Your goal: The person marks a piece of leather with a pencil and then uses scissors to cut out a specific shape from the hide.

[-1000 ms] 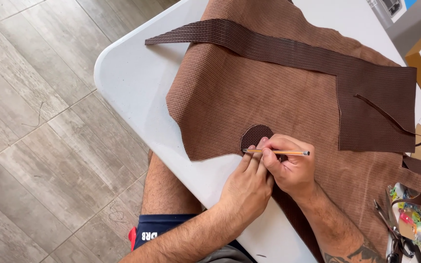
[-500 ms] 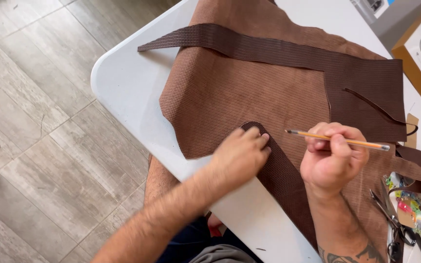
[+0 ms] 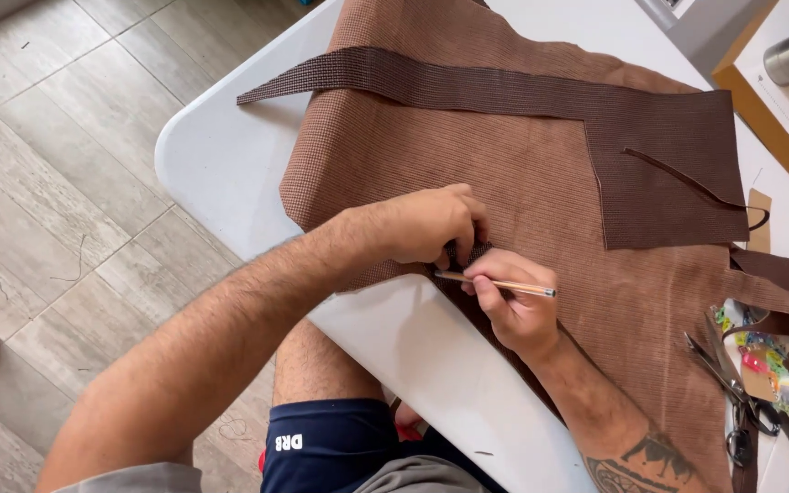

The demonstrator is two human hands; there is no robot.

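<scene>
White rounded table (image 3: pixel 221 164) over grey floor tiles (image 3: pixel 57 210), ribbed brown leather (image 3: pixel 522 183) beneath left hand (image 3: pixel 426 224) pinching a dark patch, right hand (image 3: pixel 513 297) gripping pencil (image 3: pixel 495 284).

Left hand (image 3: pixel 426 224) presses down on brown ribbed fabric (image 3: pixel 504 173) at the white table (image 3: pixel 221 155) edge. Right hand (image 3: pixel 513 301) grips a pencil (image 3: pixel 495 284), tip against the fabric beside left fingertips. Scissors (image 3: pixel 723 383) lie well right.
</scene>
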